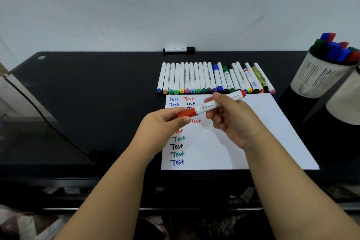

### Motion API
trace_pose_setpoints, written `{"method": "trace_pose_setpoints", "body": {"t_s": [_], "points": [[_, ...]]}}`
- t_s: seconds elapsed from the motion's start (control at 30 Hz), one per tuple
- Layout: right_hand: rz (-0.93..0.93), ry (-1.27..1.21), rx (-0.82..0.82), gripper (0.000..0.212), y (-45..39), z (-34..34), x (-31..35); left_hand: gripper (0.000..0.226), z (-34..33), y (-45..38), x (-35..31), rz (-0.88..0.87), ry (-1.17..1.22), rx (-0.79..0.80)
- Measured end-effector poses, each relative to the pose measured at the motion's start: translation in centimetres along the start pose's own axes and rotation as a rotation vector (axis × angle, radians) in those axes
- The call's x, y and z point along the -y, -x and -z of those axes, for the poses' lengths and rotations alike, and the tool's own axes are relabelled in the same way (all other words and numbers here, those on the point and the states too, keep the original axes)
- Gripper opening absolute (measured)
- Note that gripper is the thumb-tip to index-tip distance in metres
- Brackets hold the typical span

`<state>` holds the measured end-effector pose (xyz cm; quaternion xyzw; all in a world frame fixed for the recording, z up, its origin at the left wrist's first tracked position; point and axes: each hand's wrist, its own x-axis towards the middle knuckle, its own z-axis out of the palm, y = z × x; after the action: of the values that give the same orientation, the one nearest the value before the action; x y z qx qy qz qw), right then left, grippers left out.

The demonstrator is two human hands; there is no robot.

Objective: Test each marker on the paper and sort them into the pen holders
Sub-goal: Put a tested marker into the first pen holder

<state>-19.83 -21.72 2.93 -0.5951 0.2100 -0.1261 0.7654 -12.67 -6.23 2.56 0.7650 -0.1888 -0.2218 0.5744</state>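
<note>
On the black desk [97,103], a slotted white holder [319,78] holds capped markers [335,48].

Red-capped white marker [209,106], black table [97,93]

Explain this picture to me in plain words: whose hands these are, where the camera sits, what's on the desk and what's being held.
There is no machine here. A person wears one camera on the head, looking down at their own bare hands. The left hand grips the red cap end of a red marker; the right hand holds its white barrel. Below lies a sheet of paper with "Test" written in several colours. Behind it sits a row of markers on the black desk. At the right stands a white pen holder with markers in it.
</note>
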Motion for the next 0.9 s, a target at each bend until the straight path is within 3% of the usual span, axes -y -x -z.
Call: {"method": "trace_pose_setpoints", "body": {"t_s": [0.77,0.9], "points": [[-0.037,-0.13,0.093,0.019,-0.2,1.0,-1.2,0.019,-1.2,0.7,0.3,-0.011,-0.001,-0.036],[-0.045,-0.074,0.001,0.018,-0.2,0.4,-1.2,0.02,-1.2,0.7,0.2,0.001,-0.019,-0.04]]}}
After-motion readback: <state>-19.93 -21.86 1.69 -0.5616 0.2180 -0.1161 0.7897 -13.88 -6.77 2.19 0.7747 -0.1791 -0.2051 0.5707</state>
